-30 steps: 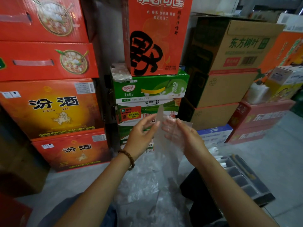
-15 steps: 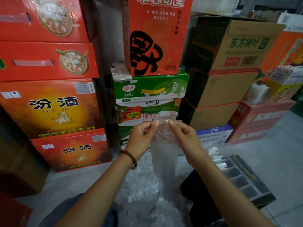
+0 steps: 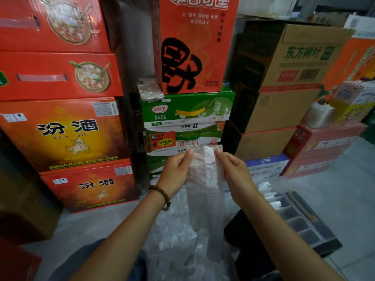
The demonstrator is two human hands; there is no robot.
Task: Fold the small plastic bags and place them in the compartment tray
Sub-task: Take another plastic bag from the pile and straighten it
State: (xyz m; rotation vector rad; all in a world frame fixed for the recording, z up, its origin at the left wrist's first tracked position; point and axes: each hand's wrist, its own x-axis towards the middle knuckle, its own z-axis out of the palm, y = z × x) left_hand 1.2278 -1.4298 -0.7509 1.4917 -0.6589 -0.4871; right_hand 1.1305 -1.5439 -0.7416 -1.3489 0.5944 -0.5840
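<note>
A clear plastic bag (image 3: 205,183) hangs straight down in front of me as a long narrow strip. My left hand (image 3: 177,171) pinches its top left corner and my right hand (image 3: 233,171) pinches its top right corner, the two hands a short way apart. A loose heap of more clear plastic bags (image 3: 172,236) lies below on my lap and the floor. The dark compartment tray (image 3: 310,228) sits on the floor at the lower right, with small folded white bags (image 3: 267,191) in its far compartments.
Stacked cartons fill the view ahead: red and orange boxes (image 3: 60,130) on the left, green milk cartons (image 3: 186,112) in the middle, brown cardboard boxes (image 3: 284,78) on the right. A phone (image 3: 150,89) lies on the green carton. Grey floor (image 3: 349,179) stretches right.
The bag has been drawn into a narrower, straighter strip. Both hands moved from flattening it to pinching its top edge, and have spread slightly apart.
</note>
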